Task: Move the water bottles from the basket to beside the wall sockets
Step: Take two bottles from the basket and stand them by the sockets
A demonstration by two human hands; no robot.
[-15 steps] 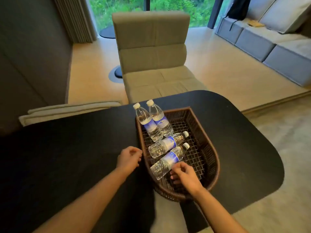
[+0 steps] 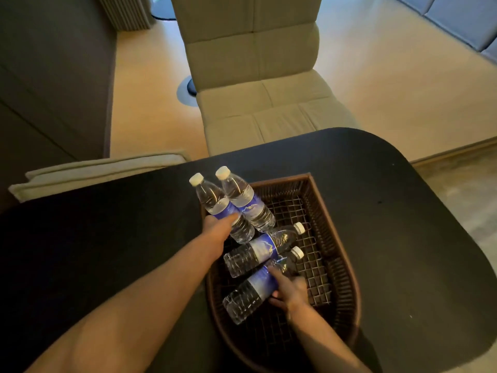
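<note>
A brown woven basket (image 2: 340, 232) sits on the black table (image 2: 398, 238) and holds several clear water bottles with blue labels and white caps. Two lean over its far-left rim: the leftmost bottle (image 2: 209, 200) and its neighbour (image 2: 246, 201). Two lie flat: a middle bottle (image 2: 265, 249) and the nearest bottle (image 2: 252, 290). My left hand (image 2: 219, 227) wraps the lower part of the leftmost bottle. My right hand (image 2: 289, 290) grips the nearest bottle at its label. No wall sockets are in view.
A beige padded chair (image 2: 255, 71) stands just beyond the table's far edge. A beige cushion edge (image 2: 94, 170) lies at the left. A dark wall panel (image 2: 53, 76) rises on the left and a grey sofa (image 2: 457, 20) is at the far right.
My left hand moved from the table beside the basket up onto the leftmost bottle. My right hand closed around the nearest bottle. The camera tilted closer and downward.
</note>
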